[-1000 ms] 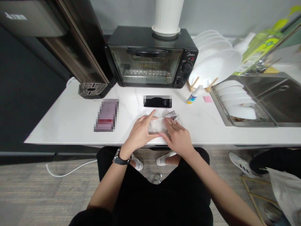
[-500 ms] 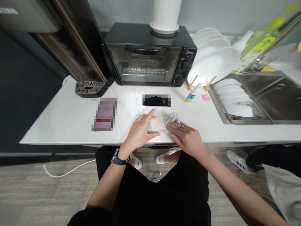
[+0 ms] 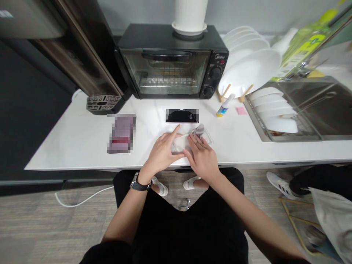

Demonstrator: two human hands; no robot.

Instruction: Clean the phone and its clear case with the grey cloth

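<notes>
On the white counter (image 3: 77,156): clear plastic bag (image 3: 178,143) lay between both hands.
Left hand (image 3: 162,151): fingers spread wide across the bag.
Right hand (image 3: 202,158): had moved inward, fingers narrowed against its gathered end (image 3: 199,129); grip unclear.

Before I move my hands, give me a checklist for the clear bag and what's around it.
1. Left hand on the clear bag: ok, its fingers and thumb touch the bag.
2. Right hand on the bag: ok, its fingers lie over the bag near the gathered end.
3. Bag on the counter: ok, it lies flat, inside the front edge.
4. Black device apart from your left index finger: ok, but the gap is small.
5. Blurred pink item apart from your left hand: ok, there is open counter between them.
6. What the bag holds: cannot tell; only something white shows through.
</notes>
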